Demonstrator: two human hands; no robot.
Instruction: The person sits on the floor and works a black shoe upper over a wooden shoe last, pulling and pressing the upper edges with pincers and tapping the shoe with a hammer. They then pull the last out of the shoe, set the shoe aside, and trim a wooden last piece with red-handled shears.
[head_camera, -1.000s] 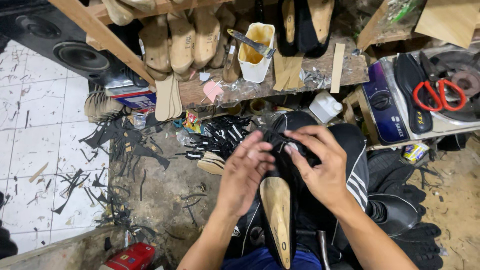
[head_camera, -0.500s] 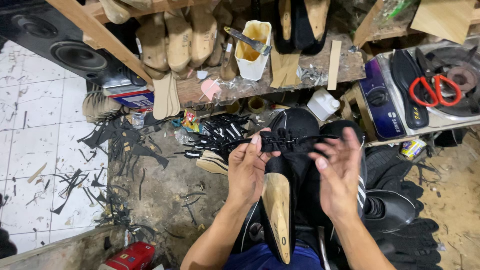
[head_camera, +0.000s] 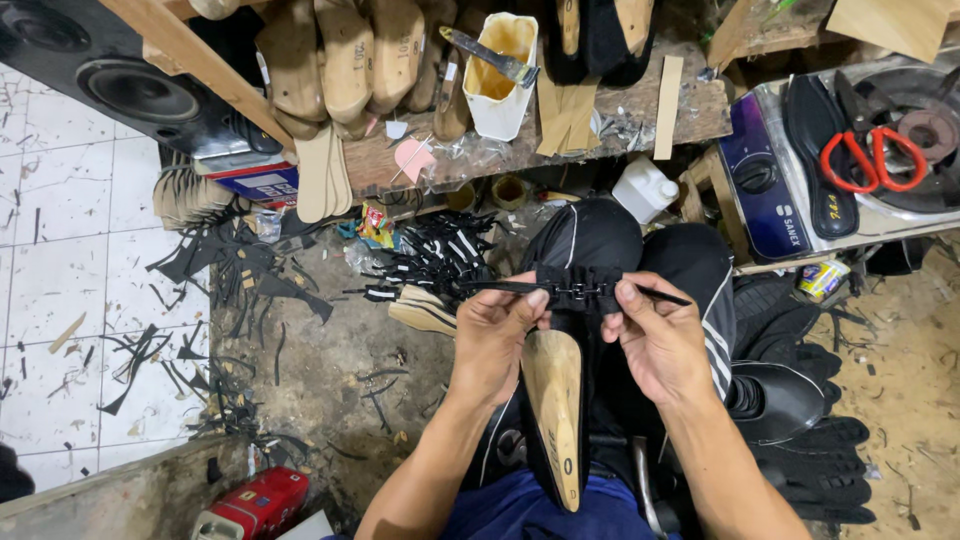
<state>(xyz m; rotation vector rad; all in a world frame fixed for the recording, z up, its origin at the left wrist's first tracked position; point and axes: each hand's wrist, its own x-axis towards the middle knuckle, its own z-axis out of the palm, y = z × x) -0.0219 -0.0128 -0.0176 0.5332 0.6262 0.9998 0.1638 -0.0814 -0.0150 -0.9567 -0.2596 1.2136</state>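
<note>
A tiled floor (head_camera: 70, 290) strewn with black scraps fills the left, and a wooden counter (head_camera: 620, 125) with a row of wooden shoe lasts (head_camera: 345, 65) runs along the far side. At near centre a black shoe upper (head_camera: 575, 300) sits stretched over a wooden last (head_camera: 553, 395) on the person's lap. The left hand (head_camera: 495, 335) and right hand (head_camera: 660, 335) each have a closed grip pinching the black lace (head_camera: 500, 287) at the upper's far end, drawing it out sideways
</note>
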